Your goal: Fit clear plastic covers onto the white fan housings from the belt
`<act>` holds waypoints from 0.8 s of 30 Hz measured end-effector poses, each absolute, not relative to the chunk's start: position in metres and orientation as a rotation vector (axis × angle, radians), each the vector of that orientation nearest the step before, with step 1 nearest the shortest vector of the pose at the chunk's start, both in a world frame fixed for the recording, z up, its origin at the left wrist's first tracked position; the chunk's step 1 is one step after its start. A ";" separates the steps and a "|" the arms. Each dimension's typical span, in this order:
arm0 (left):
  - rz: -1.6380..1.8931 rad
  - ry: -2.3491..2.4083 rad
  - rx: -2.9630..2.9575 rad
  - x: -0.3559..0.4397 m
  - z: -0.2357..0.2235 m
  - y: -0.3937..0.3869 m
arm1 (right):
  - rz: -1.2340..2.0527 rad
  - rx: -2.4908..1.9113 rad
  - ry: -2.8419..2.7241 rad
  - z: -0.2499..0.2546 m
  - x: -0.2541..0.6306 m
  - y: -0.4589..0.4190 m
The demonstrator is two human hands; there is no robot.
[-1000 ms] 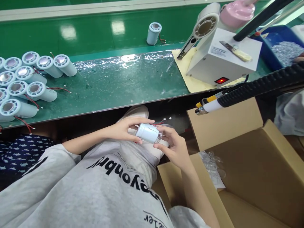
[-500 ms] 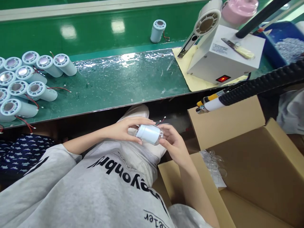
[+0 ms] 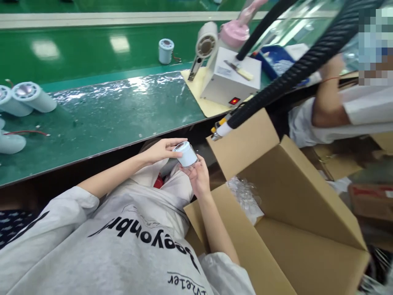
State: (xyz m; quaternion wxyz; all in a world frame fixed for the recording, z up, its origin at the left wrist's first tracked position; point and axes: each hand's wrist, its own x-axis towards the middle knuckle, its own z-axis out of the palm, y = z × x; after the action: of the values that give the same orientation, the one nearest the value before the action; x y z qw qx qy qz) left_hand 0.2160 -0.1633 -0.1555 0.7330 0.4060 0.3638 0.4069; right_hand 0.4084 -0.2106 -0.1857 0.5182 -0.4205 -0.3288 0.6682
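A light-blue cylinder [image 3: 186,155] with a vented round top is held tilted between my hands, just below the bench edge and over my lap. My left hand [image 3: 162,150] is closed about its upper end, with the thumb along the side. Around the lower end, a clear plastic cup [image 3: 188,168] is gripped in my right hand [image 3: 199,175]. The wires of this cylinder cannot be made out. Similar light-blue cylinders [image 3: 35,97], some with thin red wires, stand at the left of the green bench [image 3: 123,110].
One more cylinder [image 3: 166,51] stands on the green belt [image 3: 92,45]. On the bench are a white control box [image 3: 229,80] with a knife, and a white handheld device [image 3: 206,43]. A black hose [image 3: 276,78] crosses above a cardboard box [image 3: 313,192] holding clear plastic pieces. A co-worker's arm [image 3: 330,98] is at right.
My view has swung to the right, showing the co-worker's arm. The cylinder in my hands has turned more upright, its vented top now showing, and my right hand now lies lower around the cup.
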 end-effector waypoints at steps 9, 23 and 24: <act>0.866 0.778 0.860 0.277 -0.162 -0.098 | 1.365 -0.949 -0.626 -0.211 0.424 -0.176; 0.783 0.885 0.922 0.250 -0.142 -0.117 | 1.386 -1.020 -0.780 -0.203 0.418 -0.177; 0.744 0.883 0.930 0.250 -0.140 -0.118 | 1.366 -1.037 -0.804 -0.200 0.418 -0.180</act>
State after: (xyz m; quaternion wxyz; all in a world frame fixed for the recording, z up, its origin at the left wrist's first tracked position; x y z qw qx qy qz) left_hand 0.2497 -0.1184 -0.1395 0.7376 0.4234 0.4023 0.3389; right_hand 0.4179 -0.1801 -0.2000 0.5842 -0.4444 -0.3444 0.5853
